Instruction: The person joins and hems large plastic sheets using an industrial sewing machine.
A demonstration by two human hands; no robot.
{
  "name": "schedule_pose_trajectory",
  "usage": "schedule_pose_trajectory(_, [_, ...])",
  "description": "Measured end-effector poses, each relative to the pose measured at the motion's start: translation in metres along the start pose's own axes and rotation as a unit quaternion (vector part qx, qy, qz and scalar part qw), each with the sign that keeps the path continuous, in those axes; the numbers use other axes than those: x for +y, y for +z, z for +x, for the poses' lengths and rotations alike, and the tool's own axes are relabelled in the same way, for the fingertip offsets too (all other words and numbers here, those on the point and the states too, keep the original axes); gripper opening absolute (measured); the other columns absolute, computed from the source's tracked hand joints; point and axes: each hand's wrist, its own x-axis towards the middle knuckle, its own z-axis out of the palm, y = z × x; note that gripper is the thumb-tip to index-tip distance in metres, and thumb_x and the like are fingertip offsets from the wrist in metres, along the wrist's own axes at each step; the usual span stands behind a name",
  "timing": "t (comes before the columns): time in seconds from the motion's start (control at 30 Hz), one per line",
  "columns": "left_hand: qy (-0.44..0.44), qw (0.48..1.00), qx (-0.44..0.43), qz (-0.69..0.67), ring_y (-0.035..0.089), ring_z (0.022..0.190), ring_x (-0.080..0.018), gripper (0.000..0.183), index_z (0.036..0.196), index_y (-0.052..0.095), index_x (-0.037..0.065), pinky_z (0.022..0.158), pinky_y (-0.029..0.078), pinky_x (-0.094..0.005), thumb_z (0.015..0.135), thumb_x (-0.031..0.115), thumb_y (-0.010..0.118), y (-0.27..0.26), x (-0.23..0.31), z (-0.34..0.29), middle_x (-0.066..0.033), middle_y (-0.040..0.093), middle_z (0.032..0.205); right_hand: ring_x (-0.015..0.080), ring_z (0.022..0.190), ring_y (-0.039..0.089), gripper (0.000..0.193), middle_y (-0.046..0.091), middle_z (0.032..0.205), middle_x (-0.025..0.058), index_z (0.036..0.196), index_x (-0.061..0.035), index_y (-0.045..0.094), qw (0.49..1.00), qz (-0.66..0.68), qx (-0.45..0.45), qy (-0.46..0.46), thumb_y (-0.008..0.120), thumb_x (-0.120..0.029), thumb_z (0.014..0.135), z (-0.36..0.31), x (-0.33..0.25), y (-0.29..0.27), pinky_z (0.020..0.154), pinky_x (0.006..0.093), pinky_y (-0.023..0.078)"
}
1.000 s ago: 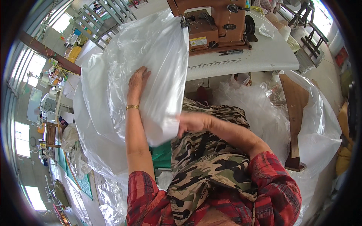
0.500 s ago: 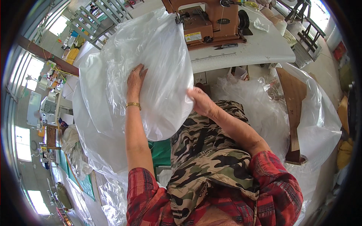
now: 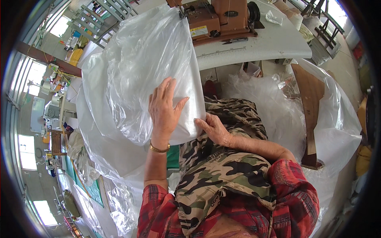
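Observation:
A large sheet of white woven plastic with a clear film layer drapes from the brown sewing machine down toward my lap. Its upper right corner sits under the machine's needle area. My left hand, a gold watch at the wrist, lies on the sheet near its lower right part, fingers stretched out. Lower on the right edge, my right hand pinches the sheet's border between thumb and fingers. That edge runs fairly straight from the hand up to the machine.
The pale machine table carries a printed ruler scale and a pair of dark thread snips. Crumpled clear plastic and a brown board lie to the right. A grey metal rack stands at the far left.
My left hand has moved right and nearer to me, its fingers now spread. My right hand has slid down along the sheet's edge, which now hangs straighter.

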Motion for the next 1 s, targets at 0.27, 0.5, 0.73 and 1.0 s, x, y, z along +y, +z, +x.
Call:
schedule_pose_trajectory(0.27, [-0.09,0.996,-0.02,0.0,0.062,0.078,-0.0254,0.031,0.112,0.06,0.007,0.07,0.044,-0.0367,0.084,0.014,0.07,0.013,-0.002,-0.029,-0.0061,0.063,0.083,0.0084,0.067,0.047,0.028,0.058,0.074,0.0062,0.111,0.004,0.054,0.996,-0.064,0.045,-0.04,0.051,-0.022,0.101,-0.009,-0.008,0.013,0.06,0.0276,0.045])
schedule_pose_trajectory(0.5, [-0.11,0.994,0.014,-0.016,0.06,0.077,-0.0269,0.014,0.093,0.06,0.007,0.067,0.043,-0.0379,0.085,0.015,0.068,0.006,0.011,-0.024,-0.0071,0.058,0.083,0.0094,0.064,0.046,0.026,0.056,0.072,0.008,0.109,0.0047,0.054,0.994,-0.076,0.04,-0.065,0.053,-0.02,0.1,-0.007,0.005,0.014,0.059,0.0292,0.044])
schedule_pose_trajectory(0.73, [-0.031,0.993,-0.027,0.113,0.057,0.086,-0.027,0.013,0.092,0.058,0.006,0.072,0.043,-0.0395,0.085,0.012,0.066,0.0,0.0,-0.029,-0.0068,0.057,0.096,0.0093,0.064,0.047,0.026,0.058,0.071,0.008,0.107,0.0045,0.055,0.994,-0.088,0.04,-0.053,0.053,-0.02,0.1,-0.01,-0.007,0.016,0.06,0.0294,0.046])
schedule_pose_trajectory(1.0, [-0.04,0.997,-0.018,-0.069,0.057,0.073,-0.0314,0.013,0.09,0.056,0.003,0.069,0.046,-0.0391,0.092,0.014,0.062,-0.001,0.025,-0.023,-0.0101,0.06,0.076,0.0124,0.062,0.051,0.025,0.059,0.072,0.0109,0.107,0.0032,0.055,0.992,-0.08,0.043,-0.091,0.052,-0.021,0.1,-0.011,-0.008,0.018,0.059,0.0301,0.047])
